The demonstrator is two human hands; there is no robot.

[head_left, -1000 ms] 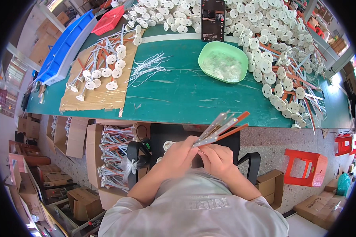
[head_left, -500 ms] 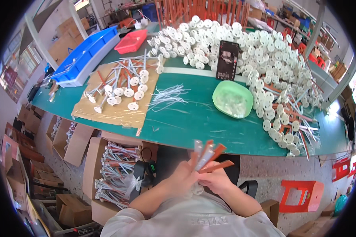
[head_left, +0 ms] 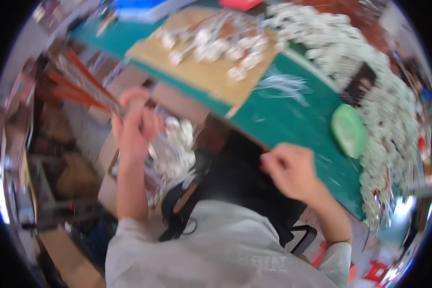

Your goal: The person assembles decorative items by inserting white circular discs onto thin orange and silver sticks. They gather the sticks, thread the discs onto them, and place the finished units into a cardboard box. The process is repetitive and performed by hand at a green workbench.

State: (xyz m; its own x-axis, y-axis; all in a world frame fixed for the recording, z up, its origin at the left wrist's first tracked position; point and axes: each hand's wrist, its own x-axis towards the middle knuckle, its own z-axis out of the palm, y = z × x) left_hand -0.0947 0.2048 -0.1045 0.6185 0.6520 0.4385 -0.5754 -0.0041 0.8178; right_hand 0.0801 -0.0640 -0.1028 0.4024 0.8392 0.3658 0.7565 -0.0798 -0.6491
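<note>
My left hand (head_left: 137,127), raised over the floor left of the table, is closed around a bundle of orange and grey strips (head_left: 84,84). The strips fan out up and to the left, smeared by motion. Just right of that hand lie white round discs (head_left: 180,137); whether they belong to the held bundle or to the box below, I cannot tell. My right hand (head_left: 293,170) is by the table's front edge, fingers curled, with a small red spot at the fingertips that is too blurred to name.
On the green table (head_left: 269,122) lie cardboard (head_left: 197,79) with disc-ended sticks, thin white strands (head_left: 283,86), a green bowl (head_left: 348,129), a phone (head_left: 359,84) and a big heap of white discs (head_left: 389,115). A black chair (head_left: 245,168) stands below the edge.
The view has swung left. My hands, together on the bundle before, are now apart: the left has carried the bundle leftward off the table front, and the right has let go of it.
</note>
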